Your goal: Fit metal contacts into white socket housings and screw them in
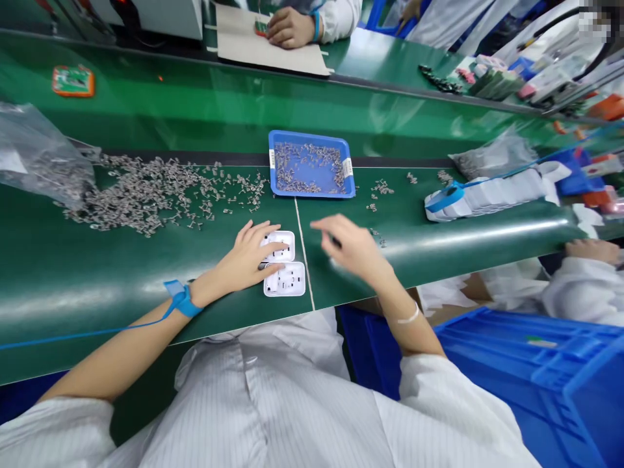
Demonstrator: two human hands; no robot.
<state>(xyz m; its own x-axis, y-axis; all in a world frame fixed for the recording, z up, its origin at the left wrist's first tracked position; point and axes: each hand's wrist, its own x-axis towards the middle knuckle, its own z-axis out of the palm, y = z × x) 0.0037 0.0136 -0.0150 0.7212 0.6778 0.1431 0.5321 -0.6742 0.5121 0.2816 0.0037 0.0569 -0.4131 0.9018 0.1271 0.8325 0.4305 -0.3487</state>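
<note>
Two small white plastic cases (292,288) lie one behind the other near the table edge, with metal pieces and dark slots inside. My left hand (251,257) rests over their left side with fingers spread, its thumb on the near case and a finger on the far case (288,239). To their right my right hand (351,248) hovers, slightly blurred, its index finger stretched out and the thumb apart from it; no object shows between them. Beyond both hands sits a blue tray (312,190) holding many small metal contacts (305,159).
A heap of metal contacts (151,195) spills from a plastic bag (43,156) on the left. Several loose contacts (383,187) lie right of the tray. A white wrapped stack (492,195) and blue crates (526,364) are at right. Across the belt is a co-worker's hand (291,29).
</note>
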